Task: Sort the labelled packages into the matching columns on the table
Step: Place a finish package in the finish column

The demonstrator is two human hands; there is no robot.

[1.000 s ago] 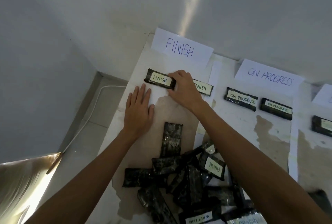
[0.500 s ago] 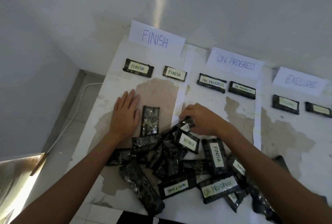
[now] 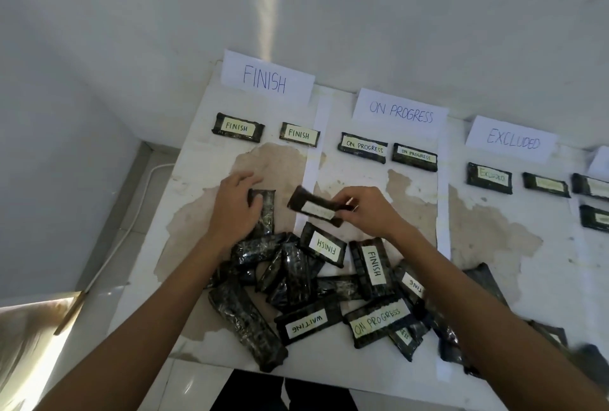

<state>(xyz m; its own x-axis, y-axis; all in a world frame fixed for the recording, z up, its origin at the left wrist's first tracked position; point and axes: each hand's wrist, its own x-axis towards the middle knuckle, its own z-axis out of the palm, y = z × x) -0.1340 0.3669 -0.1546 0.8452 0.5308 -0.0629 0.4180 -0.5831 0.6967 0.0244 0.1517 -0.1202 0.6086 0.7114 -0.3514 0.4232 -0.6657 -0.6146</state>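
Observation:
My right hand pinches a dark package by its right end and holds it above the table; its pale label is blurred. My left hand curls over an upright label-down package at the top of the pile. The pile holds several dark packages labelled FINISH, WAITING and ON PROGRESS. Paper signs read FINISH, ON PROGRESS and EXCLUDED. Two packages lie under each sign, such as a FINISH one and an ON PROGRESS one.
The white table has worn brown patches and paper strips between columns. More packages lie at the far right edge. A wall stands behind the signs. The floor, with a white cable, drops off to the left.
My right hand left the FINISH row, reached into the pile and lifted one package. My left hand moved right onto the upright package. The view shifted right, showing the EXCLUDED column.

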